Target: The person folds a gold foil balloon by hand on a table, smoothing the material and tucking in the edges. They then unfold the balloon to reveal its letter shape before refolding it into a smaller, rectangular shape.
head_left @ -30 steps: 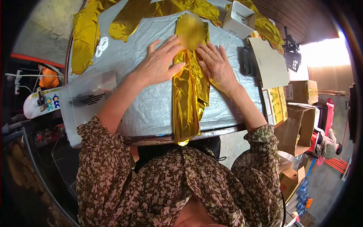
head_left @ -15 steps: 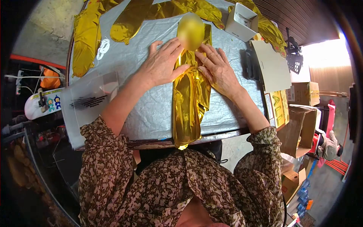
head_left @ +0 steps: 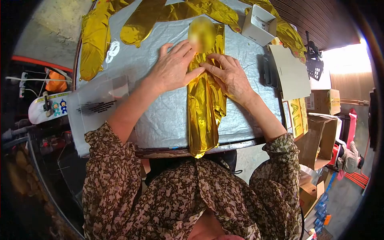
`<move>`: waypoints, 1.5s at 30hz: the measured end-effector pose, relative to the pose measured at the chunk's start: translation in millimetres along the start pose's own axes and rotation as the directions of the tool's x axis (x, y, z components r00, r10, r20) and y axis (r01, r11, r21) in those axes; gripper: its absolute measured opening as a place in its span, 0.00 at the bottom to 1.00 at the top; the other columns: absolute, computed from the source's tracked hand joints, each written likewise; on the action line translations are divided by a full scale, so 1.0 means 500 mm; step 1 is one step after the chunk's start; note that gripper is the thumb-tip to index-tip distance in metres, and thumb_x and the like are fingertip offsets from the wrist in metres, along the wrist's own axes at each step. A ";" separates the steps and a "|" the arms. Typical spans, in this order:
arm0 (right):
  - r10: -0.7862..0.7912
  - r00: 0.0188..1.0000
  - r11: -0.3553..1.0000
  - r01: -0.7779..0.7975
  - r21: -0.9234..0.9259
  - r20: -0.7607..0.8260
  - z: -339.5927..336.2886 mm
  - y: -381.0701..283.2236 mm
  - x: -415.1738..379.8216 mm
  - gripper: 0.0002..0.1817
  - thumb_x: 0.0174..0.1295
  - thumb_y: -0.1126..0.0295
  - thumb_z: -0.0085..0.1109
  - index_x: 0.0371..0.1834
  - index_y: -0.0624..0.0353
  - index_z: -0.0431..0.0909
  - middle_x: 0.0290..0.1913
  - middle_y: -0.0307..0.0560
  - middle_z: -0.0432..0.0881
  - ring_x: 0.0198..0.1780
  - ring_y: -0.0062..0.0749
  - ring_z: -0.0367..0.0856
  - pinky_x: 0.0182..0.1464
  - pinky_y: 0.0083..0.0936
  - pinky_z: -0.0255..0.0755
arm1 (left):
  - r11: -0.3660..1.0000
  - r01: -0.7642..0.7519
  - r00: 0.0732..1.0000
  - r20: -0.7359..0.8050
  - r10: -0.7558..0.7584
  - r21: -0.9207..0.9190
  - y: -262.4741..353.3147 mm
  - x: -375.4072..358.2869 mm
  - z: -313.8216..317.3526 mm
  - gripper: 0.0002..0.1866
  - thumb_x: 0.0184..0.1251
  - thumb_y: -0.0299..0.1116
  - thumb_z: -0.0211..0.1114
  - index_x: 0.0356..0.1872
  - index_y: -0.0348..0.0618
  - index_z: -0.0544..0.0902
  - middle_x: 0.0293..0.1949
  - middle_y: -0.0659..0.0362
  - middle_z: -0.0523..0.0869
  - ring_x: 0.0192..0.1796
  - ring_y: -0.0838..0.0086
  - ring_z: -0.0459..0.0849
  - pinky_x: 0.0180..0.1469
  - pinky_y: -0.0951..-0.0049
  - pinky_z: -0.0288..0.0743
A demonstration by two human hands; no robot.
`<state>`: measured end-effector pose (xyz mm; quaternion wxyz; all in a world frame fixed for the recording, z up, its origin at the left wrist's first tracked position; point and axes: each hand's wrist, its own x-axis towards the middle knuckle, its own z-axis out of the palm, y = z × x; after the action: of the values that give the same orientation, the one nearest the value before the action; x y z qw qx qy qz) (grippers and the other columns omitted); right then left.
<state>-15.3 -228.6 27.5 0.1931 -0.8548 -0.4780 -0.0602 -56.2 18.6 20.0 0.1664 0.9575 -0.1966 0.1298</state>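
A shiny gold foil piece lies lengthwise on the silver-grey table cover, its lower end hanging slightly over the front edge. A blurred patch hides its upper part. My left hand rests at the foil's upper left side, its thumb reaching onto the foil and its fingertips running under the blurred patch. On the right side, my right hand has its thumb and bent fingers pressed together on creased foil, close to the left thumb.
More gold foil pieces lie along the back and left. White string is at the left, above a clear plastic sheet. At the right are a white box, a black object, grey card and cardboard boxes.
My right hand's fingers have drawn in and moved left toward the left thumb. The foil's lower part looks wider and shifted slightly right. The whole view has shifted a little.
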 end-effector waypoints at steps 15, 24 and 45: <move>0.052 0.999 0.997 -0.051 0.064 -0.007 -0.001 -0.009 -0.009 0.31 0.63 0.76 0.69 0.72 0.42 0.83 0.73 0.48 0.77 0.68 0.48 0.77 0.70 0.43 0.69 | 0.950 0.041 0.977 0.211 0.027 -0.311 -0.196 0.200 -0.001 0.14 0.82 0.46 0.63 0.52 0.48 0.86 0.44 0.54 0.80 0.49 0.60 0.82 0.55 0.63 0.76; 0.052 0.999 0.995 -0.052 0.080 -0.001 -0.002 -0.008 -0.008 0.32 0.62 0.78 0.69 0.71 0.43 0.84 0.73 0.48 0.76 0.69 0.47 0.77 0.70 0.43 0.69 | 0.950 0.020 0.999 0.051 -0.004 -0.312 -0.206 0.181 0.031 0.13 0.77 0.44 0.70 0.43 0.44 0.84 0.43 0.56 0.80 0.47 0.60 0.81 0.52 0.63 0.75; 0.092 0.989 0.980 -0.070 0.186 -0.112 -0.009 0.003 -0.007 0.24 0.72 0.73 0.64 0.72 0.49 0.82 0.71 0.50 0.80 0.70 0.49 0.76 0.72 0.44 0.66 | 0.991 -0.032 0.973 -0.230 0.000 -0.133 -0.027 0.027 0.044 0.19 0.73 0.42 0.72 0.56 0.40 0.87 0.60 0.56 0.88 0.64 0.61 0.84 0.64 0.58 0.72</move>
<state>-15.7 -233.6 30.1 0.3008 -0.8473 -0.4336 -0.0599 -34.6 17.6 0.4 0.2518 0.9209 -0.1922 0.2273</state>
